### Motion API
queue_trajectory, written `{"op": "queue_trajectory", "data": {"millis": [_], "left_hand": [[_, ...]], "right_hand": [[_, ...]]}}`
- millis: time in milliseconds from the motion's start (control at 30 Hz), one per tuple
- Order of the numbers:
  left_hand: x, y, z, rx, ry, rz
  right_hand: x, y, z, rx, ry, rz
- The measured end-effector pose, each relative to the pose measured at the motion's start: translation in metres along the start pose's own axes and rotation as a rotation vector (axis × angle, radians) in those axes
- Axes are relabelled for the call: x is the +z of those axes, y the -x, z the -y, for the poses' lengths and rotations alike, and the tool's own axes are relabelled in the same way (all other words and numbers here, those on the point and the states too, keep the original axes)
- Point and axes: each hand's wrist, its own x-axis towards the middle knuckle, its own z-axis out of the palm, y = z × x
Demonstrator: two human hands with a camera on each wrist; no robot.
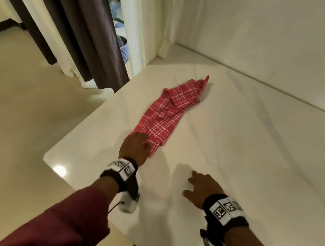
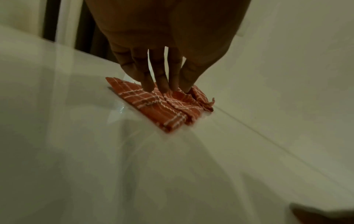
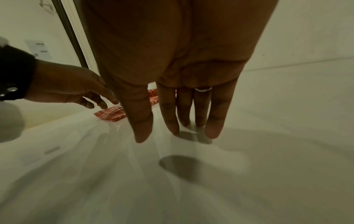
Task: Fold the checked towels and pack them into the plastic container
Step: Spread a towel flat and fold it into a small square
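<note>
Both forearms reach forward over the worktop [image 1: 240, 135], each with a black band carrying printed markers at the wrist; the left arm wears a maroon sleeve. The left hand [image 1: 135, 147] is palm down, its straight fingers [image 2: 162, 84] pressing on the near end of the towel [image 1: 167, 115]. The right hand [image 1: 202, 187], just right of that end, has its fingers [image 3: 214, 124] extended and spread, their tips at the worktop.

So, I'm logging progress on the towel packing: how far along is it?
Early. Nothing looks packed: no plastic container is in view. One red checked towel lies bunched in a long strip on the white table, not neatly folded. The left hand touches its near end; the right hand is open, holding nothing. Folding and packing remain.
</note>
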Motion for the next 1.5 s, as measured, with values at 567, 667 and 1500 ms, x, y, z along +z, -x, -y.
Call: {"op": "queue_trajectory", "data": {"millis": [567,667,1500], "left_hand": [[-0.001,-0.068,-0.034,0.087,0.14,-0.132],[-0.028,-0.038,-0.091,0.328,0.548,-0.052],[-0.249,-0.029,-0.458,0.576,0.523,-0.321]], "right_hand": [[-0.015,0.004,-0.012,0.022,-0.125,0.055],[-0.025,0.006,-0.017,0.027,-0.407,-0.02],[-0.328,0.267,-0.2,-0.004,-0.264,-0.796]]}}
